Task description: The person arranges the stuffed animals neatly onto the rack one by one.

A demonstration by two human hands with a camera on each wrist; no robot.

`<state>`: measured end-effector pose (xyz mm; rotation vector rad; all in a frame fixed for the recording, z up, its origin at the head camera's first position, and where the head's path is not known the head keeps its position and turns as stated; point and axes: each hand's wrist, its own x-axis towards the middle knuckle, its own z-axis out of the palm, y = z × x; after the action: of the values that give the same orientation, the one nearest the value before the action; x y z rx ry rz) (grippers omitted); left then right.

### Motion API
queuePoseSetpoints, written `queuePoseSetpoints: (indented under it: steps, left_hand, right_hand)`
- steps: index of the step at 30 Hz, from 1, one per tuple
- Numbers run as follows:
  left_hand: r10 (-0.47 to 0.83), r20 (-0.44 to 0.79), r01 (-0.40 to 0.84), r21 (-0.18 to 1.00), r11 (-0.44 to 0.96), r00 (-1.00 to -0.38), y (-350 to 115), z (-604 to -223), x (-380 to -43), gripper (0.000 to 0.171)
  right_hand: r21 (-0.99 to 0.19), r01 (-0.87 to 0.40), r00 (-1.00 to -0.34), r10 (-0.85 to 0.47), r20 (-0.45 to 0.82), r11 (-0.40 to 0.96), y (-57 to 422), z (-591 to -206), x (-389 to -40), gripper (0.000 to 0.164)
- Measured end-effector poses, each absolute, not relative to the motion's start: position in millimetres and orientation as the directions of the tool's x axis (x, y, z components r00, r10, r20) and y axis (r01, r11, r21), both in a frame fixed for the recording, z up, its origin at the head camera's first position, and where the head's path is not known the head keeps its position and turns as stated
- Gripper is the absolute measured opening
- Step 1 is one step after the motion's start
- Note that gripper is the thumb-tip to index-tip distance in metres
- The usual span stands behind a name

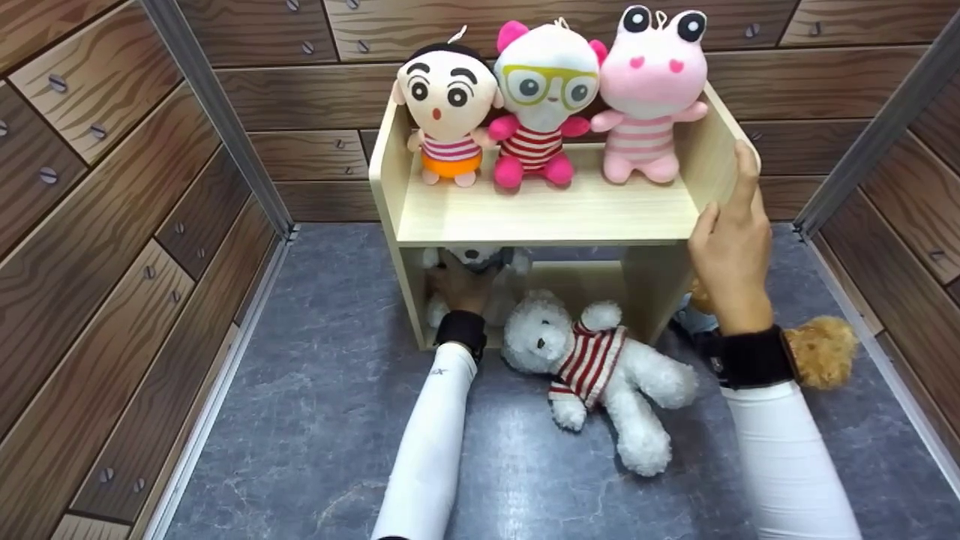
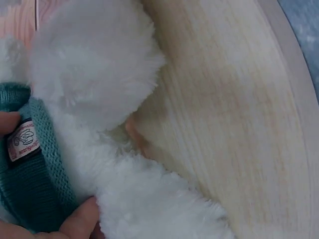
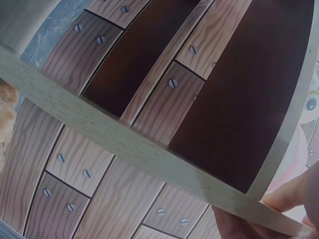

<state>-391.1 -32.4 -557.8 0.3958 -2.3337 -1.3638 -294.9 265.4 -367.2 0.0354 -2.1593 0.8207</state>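
Note:
Inside the lower left compartment of a small wooden shelf (image 1: 540,221), my left hand (image 1: 459,289) grips a white fluffy plush toy (image 2: 139,194) around its body. This toy wears a green knitted sweater (image 2: 30,189) with a label; the shelf board hides the top of its head in the head view. My right hand (image 1: 735,255) holds the front edge of the shelf's right side panel, its thumb and fingers (image 3: 294,194) on opposite faces. A white plush bear (image 1: 540,330) in a red-striped sweater lies tilted on the floor at the shelf's front, its head against the lower opening.
On the upper board sit a black-haired boy doll (image 1: 450,97), a plush with yellow glasses (image 1: 547,82) and a pink frog-eyed plush (image 1: 652,82). Brown curly plush (image 1: 821,352) shows beside my right wrist, partly hidden. Wood-patterned walls (image 1: 112,247) enclose the grey floor (image 1: 315,375).

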Motion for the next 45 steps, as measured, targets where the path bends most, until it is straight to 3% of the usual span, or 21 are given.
queuePoseSetpoints:
  steps: [4,9,12,15,21,25,29,34,41,45]
  left_hand:
    - [-0.421,0.165,-0.058,0.882,0.467,-0.892,-33.6,-557.0,-388.2,0.114]
    - [-0.405,0.144,-0.080,0.869,0.488,-0.903,-34.3,-552.8,-383.9,0.109]
    - [-0.397,0.162,-0.068,0.860,0.505,-0.904,-34.5,-551.5,-382.8,0.105]
    - [-0.393,0.186,-0.051,0.853,0.519,-0.901,-35.3,-551.8,-381.9,0.102]
    - [-0.371,0.225,-0.011,0.844,0.536,-0.901,-36.9,-553.6,-378.6,0.096]
    - [-0.348,0.229,0.002,0.838,0.546,-0.909,-38.1,-554.2,-375.9,0.089]
    - [-0.338,0.273,0.032,0.818,0.575,-0.901,-39.0,-555.2,-372.2,0.085]
    - [-0.319,0.357,0.115,0.804,0.583,-0.878,-41.6,-555.7,-366.7,0.085]
    - [-0.295,0.401,0.164,0.790,0.590,-0.867,-44.3,-552.3,-358.8,0.080]
    - [-0.298,0.447,0.194,0.771,0.606,-0.844,-44.5,-550.1,-353.2,0.083]
  right_hand:
    - [-0.565,-0.282,-0.683,0.251,0.686,0.776,261.3,-371.7,-288.7,0.080]
    - [-0.537,-0.201,-0.619,0.318,0.718,0.820,247.1,-382.6,-271.5,0.086]
    - [-0.505,-0.163,-0.568,0.338,0.751,0.848,237.2,-388.7,-262.0,0.077]
    - [-0.481,-0.178,-0.568,0.309,0.763,0.859,227.2,-395.7,-253.8,0.059]
    - [-0.460,-0.249,-0.733,0.144,0.664,0.852,208.9,-411.9,-238.2,0.026]
    - [-0.455,-0.243,-0.864,0.022,0.503,0.857,201.0,-422.8,-231.7,0.020]
    - [-0.442,-0.223,-0.937,-0.067,0.342,0.869,197.0,-433.7,-230.7,0.029]
    - [-0.408,-0.198,-0.975,-0.137,0.172,0.891,192.9,-448.6,-234.1,0.051]
    - [-0.412,-0.130,-0.988,-0.152,-0.022,0.902,179.2,-472.1,-241.3,0.093]
    - [-0.397,-0.133,-0.985,-0.166,-0.048,0.908,171.8,-485.6,-244.6,0.103]
